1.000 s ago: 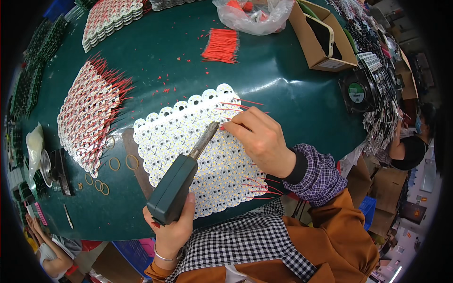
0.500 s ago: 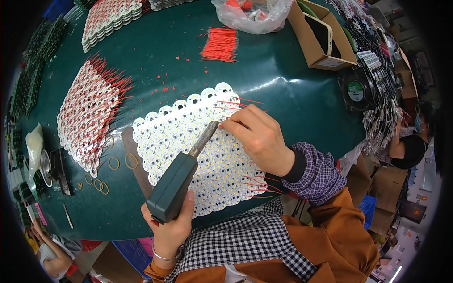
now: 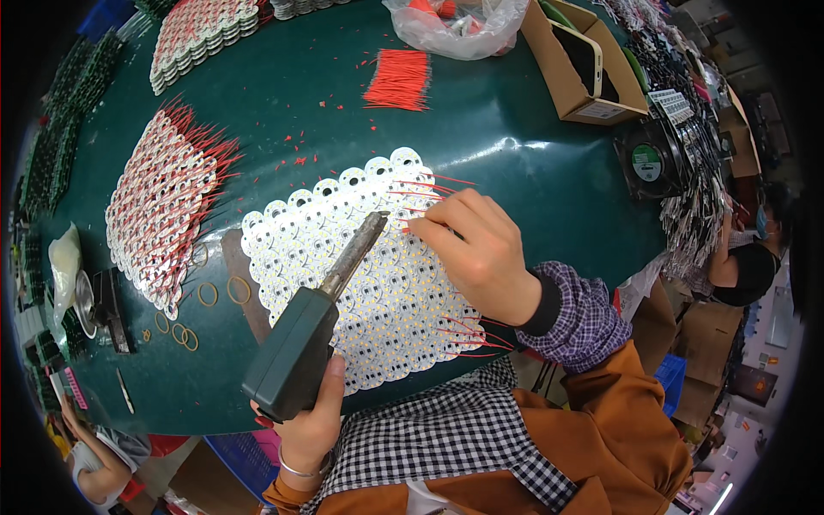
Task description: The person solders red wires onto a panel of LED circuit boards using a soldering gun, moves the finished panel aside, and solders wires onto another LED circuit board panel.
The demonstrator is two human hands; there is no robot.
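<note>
A white sheet of joined round LED circuit boards (image 3: pixel 287 249) lies in front of me on the green table. My left hand (image 3: pixel 307 431) is wrapped round the dark green soldering gun (image 3: pixel 290 352). Its metal tip points up and right over the upper right part of the sheet. My right hand (image 3: pixel 482 262) is closed in a pinch at the sheet's right edge, with a thin red wire at its fingertips, mostly hidden. Several red wires (image 3: pixel 451 179) stick out just above that hand. More red wires (image 3: pixel 472 331) extend from the sheet's lower right edge.
A stack of wired boards (image 3: pixel 159 197) lies to the left, near rubber bands (image 3: pixel 239 292). A red wire bundle (image 3: pixel 397 79), a plastic bag (image 3: pixel 459 30) and a cardboard box (image 3: pixel 584 99) with a phone are farther back. A black fan (image 3: pixel 650 161) stands at right.
The soldering gun has drawn back down and left, so its tip is farther from my right fingertips. My right hand has shifted slightly right.
</note>
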